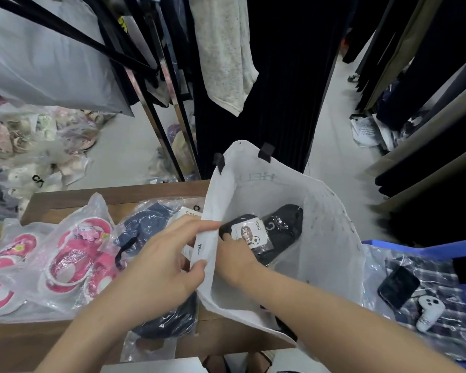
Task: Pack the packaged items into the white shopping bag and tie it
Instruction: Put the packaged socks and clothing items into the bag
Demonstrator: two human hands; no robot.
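left hand [156, 267] pinches the near-left rim of the white bag [331, 249], holding its mouth wide | right hand [236, 261] inside, fingers on the black packaged item [273, 232], long axis running away rightward | pink slippers [73, 259] left on the tabletop [19, 343], room beyond

- Left hand [162, 265] pinches the white shopping bag [328, 238] rim, holding it open.
- Right hand [234, 258] reaches inside, on a black packaged item [277, 230].
- Pink slippers [73, 254] wait, bagged, on the wooden table [113, 193].
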